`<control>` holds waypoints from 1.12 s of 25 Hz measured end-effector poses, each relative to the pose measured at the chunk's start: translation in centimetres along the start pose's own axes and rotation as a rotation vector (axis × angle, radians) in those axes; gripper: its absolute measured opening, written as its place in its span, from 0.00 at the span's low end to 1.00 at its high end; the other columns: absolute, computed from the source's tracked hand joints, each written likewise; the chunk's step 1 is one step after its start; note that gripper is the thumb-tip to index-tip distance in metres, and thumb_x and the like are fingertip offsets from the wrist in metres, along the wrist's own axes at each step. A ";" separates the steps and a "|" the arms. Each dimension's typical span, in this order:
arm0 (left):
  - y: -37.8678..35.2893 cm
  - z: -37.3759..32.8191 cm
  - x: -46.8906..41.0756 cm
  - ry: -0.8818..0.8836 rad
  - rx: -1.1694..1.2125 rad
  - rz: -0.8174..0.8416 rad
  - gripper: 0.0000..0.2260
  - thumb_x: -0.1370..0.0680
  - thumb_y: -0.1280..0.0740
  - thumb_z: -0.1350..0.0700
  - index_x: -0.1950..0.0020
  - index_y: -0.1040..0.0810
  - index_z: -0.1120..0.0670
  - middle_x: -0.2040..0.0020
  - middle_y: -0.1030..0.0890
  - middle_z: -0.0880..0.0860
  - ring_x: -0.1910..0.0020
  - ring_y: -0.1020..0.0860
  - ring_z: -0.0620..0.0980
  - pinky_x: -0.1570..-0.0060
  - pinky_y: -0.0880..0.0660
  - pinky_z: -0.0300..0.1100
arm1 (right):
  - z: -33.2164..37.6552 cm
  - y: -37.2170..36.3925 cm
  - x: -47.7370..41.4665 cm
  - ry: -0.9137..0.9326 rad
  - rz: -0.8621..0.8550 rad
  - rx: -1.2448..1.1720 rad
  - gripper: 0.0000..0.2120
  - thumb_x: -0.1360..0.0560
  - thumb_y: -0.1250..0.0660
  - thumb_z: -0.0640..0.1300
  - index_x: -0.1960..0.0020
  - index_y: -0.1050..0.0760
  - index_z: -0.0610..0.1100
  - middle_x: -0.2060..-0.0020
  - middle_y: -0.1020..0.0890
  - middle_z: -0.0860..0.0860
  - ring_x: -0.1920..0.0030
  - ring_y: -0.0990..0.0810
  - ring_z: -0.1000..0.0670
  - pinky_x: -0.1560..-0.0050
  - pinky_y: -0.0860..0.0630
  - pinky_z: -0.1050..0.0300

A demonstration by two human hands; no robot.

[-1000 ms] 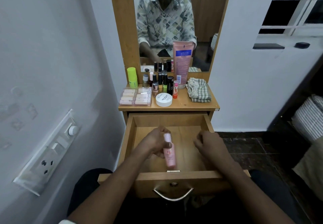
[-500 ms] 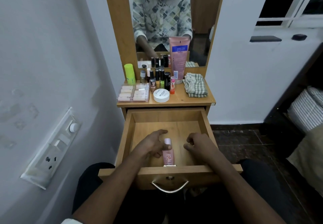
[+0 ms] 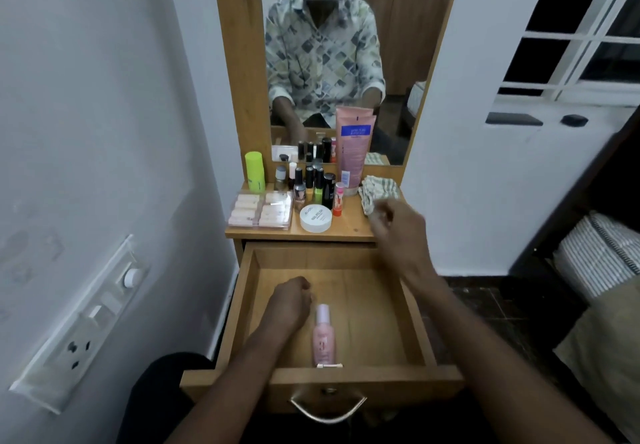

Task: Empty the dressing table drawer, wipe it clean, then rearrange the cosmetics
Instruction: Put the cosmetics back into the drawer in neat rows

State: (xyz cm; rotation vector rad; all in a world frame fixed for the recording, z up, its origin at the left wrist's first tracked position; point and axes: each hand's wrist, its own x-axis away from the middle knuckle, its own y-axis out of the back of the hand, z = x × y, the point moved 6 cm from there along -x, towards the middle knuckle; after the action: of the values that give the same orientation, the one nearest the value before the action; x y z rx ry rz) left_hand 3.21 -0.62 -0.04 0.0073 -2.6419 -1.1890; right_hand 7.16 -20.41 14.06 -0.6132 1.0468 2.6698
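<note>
Right hand [image 3: 398, 225] is out of the open wooden drawer [image 3: 311, 258] since half a second ago, now over the desk [image 3: 349, 227] by the crumpled striped cloth [image 3: 379, 189].
Its grip: blurred, cannot tell. Left hand [image 3: 291, 301] in drawer, grip curled, empty, just beside pale pink bottle [image 3: 323, 338] lying flat, base at front wall.

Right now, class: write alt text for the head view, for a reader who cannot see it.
An open wooden drawer holds one pink bottle lying near its front, the left hand beside it with fingers curled. The right hand stretches toward a striped cloth on the tabletop, beside crowded cosmetics.
</note>
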 end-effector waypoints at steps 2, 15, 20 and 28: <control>-0.1 0.2 0.2 0.004 0.002 -0.013 0.15 0.19 0.37 0.55 0.33 0.24 0.54 0.37 0.21 0.55 0.41 0.22 0.52 0.45 0.27 0.40 | 1.2 0.9 -6.0 -0.030 -0.115 -0.036 0.17 0.26 0.30 0.43 0.38 0.26 0.42 0.49 0.22 0.51 0.50 0.24 0.53 0.48 0.26 0.60; 0.4 0.6 0.8 -0.008 -0.081 -0.049 0.17 0.20 0.41 0.64 0.32 0.25 0.57 0.36 0.22 0.58 0.40 0.23 0.55 0.40 0.25 0.46 | 4.9 -1.9 -16.7 0.357 0.023 0.582 0.11 0.25 0.39 0.31 0.46 0.22 0.38 0.46 0.25 0.39 0.44 0.28 0.38 0.55 0.31 0.52; 0.5 0.3 0.5 -0.025 -0.076 -0.048 0.15 0.19 0.40 0.61 0.33 0.24 0.57 0.36 0.22 0.57 0.40 0.23 0.55 0.42 0.25 0.45 | 8.8 5.6 -13.8 0.450 -0.064 0.514 0.11 0.28 0.39 0.34 0.51 0.20 0.40 0.54 0.19 0.42 0.52 0.23 0.41 0.56 0.27 0.52; -0.6 0.2 1.0 -0.017 -0.061 0.070 0.15 0.19 0.37 0.57 0.32 0.25 0.56 0.36 0.22 0.57 0.40 0.23 0.54 0.45 0.28 0.42 | 3.8 3.5 -2.0 0.202 0.652 0.345 0.11 0.22 0.35 0.38 0.41 0.22 0.43 0.46 0.22 0.49 0.51 0.26 0.52 0.56 0.32 0.60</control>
State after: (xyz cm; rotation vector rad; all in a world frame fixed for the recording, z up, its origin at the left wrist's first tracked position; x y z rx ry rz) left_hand 2.16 -0.96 -0.37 -0.1055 -2.5961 -1.2514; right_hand 6.60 -20.44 19.58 -0.5445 2.0059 2.8486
